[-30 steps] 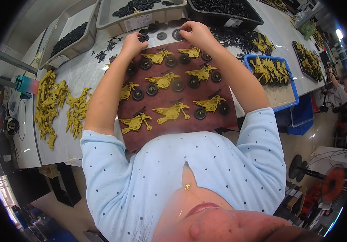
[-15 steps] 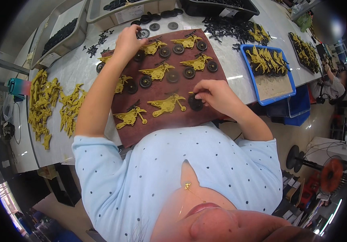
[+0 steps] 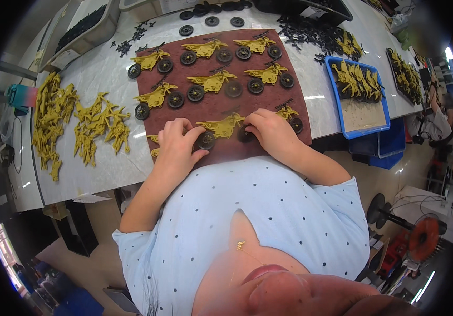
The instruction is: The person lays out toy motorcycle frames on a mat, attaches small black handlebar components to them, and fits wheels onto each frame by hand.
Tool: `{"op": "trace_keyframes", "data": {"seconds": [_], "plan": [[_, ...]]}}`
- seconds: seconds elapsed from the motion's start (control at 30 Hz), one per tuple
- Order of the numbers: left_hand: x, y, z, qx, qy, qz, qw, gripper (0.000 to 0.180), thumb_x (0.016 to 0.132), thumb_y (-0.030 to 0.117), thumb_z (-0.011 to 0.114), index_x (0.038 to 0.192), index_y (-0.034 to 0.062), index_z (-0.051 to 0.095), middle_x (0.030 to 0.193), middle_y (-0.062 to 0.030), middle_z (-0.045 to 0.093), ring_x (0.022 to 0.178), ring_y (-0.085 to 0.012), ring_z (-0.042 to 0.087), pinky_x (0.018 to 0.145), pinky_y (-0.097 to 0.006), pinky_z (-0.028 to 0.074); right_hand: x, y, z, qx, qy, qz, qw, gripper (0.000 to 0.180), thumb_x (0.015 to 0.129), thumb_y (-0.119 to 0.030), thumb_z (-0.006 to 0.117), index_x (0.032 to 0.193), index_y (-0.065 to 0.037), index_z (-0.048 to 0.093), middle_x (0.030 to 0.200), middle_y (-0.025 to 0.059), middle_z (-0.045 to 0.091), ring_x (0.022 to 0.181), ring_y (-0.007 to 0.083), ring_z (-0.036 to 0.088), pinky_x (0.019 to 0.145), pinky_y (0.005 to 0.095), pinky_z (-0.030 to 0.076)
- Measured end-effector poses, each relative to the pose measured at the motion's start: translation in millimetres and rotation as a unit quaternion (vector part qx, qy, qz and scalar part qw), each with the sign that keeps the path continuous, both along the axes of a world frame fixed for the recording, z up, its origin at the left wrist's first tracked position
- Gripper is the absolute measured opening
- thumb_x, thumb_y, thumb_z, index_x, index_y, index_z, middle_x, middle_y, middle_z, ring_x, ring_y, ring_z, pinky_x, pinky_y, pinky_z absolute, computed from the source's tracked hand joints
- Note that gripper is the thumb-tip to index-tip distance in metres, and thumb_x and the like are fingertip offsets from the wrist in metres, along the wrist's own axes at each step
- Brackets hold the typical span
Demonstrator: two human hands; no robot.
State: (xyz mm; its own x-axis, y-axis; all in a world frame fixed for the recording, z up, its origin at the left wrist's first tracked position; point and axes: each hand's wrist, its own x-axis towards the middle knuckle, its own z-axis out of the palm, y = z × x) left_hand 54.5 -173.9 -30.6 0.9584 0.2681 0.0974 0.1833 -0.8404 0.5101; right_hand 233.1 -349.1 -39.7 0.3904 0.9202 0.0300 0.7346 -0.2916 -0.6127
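Toy motorcycles with yellow bodies and black wheels lie in rows on a dark red cloth (image 3: 181,120). In the near row, one yellow motorcycle body (image 3: 221,128) lies between my two hands. Thumb and fingers of my left hand (image 3: 175,143) pinch a black wheel (image 3: 206,140) at that body's left end. My right hand (image 3: 273,131) is closed on another black wheel (image 3: 244,134) at its right end; the fingers partly cover this wheel. Left of them, my left hand hides most of another yellow body (image 3: 154,139). At the right, a motorcycle (image 3: 287,112) is partly behind my right hand.
Yellow body parts (image 3: 52,121) are heaped on the table's left side. Loose wheels (image 3: 212,21) lie beyond the cloth, near grey bins (image 3: 97,45). Small black parts (image 3: 303,34) are scattered at the far right. A blue tray (image 3: 364,130) holds several yellow-and-black motorcycles.
My left hand has come back from the loose wheels beyond the cloth to the near row, now with a wheel. My right hand stays near that row with its wheel. The view has shifted slightly.
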Motion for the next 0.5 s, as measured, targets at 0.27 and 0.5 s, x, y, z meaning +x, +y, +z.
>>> {"op": "trace_keyframes", "data": {"seconds": [0.27,0.5], "plan": [[-3,-4,-6,0.016,-0.028,0.007,0.999,0.046,0.059,0.012,0.079,0.102,0.007,0.063,0.1,-0.0088,0.049,0.097,-0.0257,0.046,0.081,-0.038,0.035,-4,2,3,-0.006,-0.105,0.044,0.994,0.013,0.076,-0.004,0.063,0.09,-0.002,0.062,0.088,0.01,0.058,0.086,0.0289,0.057,0.074,0.0371,0.047],[2,-3,-3,0.054,-0.011,-0.037,0.998,0.044,0.059,0.014,0.078,0.098,0.0043,0.061,0.099,-0.0089,0.05,0.097,-0.025,0.046,0.08,-0.039,0.035,-5,2,2,0.019,-0.095,0.033,0.995,0.012,0.078,-0.004,0.062,0.09,-0.003,0.062,0.087,0.0102,0.059,0.083,0.0295,0.058,0.071,0.0382,0.048]]}}
